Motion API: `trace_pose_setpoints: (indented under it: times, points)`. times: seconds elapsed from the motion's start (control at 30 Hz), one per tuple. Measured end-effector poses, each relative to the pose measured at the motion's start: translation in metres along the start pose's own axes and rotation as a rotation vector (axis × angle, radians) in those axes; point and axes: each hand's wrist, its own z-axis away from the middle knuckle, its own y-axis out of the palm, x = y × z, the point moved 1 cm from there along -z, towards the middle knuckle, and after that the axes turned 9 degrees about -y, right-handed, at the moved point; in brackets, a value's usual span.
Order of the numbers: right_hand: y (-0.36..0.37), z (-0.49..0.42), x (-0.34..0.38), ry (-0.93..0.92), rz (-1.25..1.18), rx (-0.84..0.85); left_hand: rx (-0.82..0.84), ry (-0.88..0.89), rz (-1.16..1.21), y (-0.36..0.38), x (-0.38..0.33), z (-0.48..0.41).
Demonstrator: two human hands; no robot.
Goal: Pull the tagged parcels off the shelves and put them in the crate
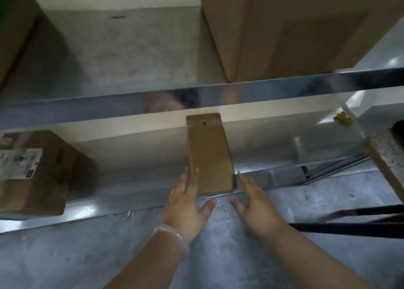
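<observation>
A narrow brown cardboard parcel [209, 155] lies on the lower metal shelf [122, 192], its near end at the shelf's front edge. My left hand [188, 203] is at the parcel's left side, fingers spread and touching its lower left edge. My right hand [253, 201] is just right of the parcel's near corner, fingers apart, apparently not gripping. Both hands flank the parcel. A cardboard box with a white printed label [37, 172] sits on the same shelf at the far left. No crate is in view.
A large cardboard box [284, 30] stands on the upper shelf [113, 59] at right, another box [13, 26] at upper left. A shiny shelf rail [218, 94] crosses the view. Black straps [349, 225] and a wooden-edged object [384, 157] are at right. Grey floor lies below.
</observation>
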Motion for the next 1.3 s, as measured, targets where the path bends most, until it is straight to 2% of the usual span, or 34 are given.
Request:
trace_pose_setpoints:
  times: [0.13, 0.23, 0.4, 0.5, 0.6, 0.8, 0.87, 0.93, 1.0, 1.07, 1.1, 1.17, 1.23, 1.3]
  points:
    - [0.023, -0.042, -0.013, 0.104, -0.299, -0.095, -0.015, -0.029, 0.086, 0.011, 0.008, -0.042]
    - [0.036, -0.049, -0.018, 0.13, -0.465, -0.069, 0.022, -0.056, 0.238, 0.018, 0.005, -0.054]
    - [0.04, -0.029, -0.004, 0.005, -0.482, -0.157, 0.027, -0.166, 0.351, 0.018, 0.004, -0.043]
    - [0.037, -0.015, 0.006, -0.017, -0.397, -0.218, -0.009, -0.207, 0.393, 0.008, -0.002, -0.036]
    - [0.037, 0.001, 0.017, -0.072, -0.302, -0.26, 0.037, -0.278, 0.422, 0.003, -0.005, -0.03]
    - [0.033, 0.023, 0.034, -0.23, -0.304, -0.177, 0.136, -0.411, 0.83, 0.003, 0.006, -0.018]
    - [0.027, 0.024, 0.034, -0.136, -0.525, -0.226, 0.15, -0.418, 0.939, 0.004, 0.015, -0.015]
    - [0.024, 0.017, 0.028, 0.104, -0.757, -0.293, 0.196, -0.41, 1.019, 0.004, 0.021, -0.014]
    - [0.025, 0.007, 0.017, 0.343, -0.868, -0.193, 0.279, -0.395, 1.049, 0.003, 0.021, -0.011]
    - [0.029, 0.002, 0.012, 0.468, -0.977, 0.009, 0.355, -0.382, 1.076, 0.007, 0.018, -0.01]
    - [0.032, 0.0, 0.012, 0.491, -1.032, 0.084, 0.386, -0.386, 1.112, 0.009, 0.016, -0.009]
    - [0.033, -0.002, 0.015, 0.481, -1.094, 0.092, 0.396, -0.398, 1.177, 0.012, 0.016, -0.011]
    - [0.03, -0.003, 0.016, 0.426, -1.094, -0.039, 0.313, -0.357, 1.139, 0.01, 0.018, -0.012]
    - [0.026, -0.006, 0.015, 0.348, -0.993, -0.147, 0.217, -0.263, 0.992, 0.004, 0.019, -0.012]
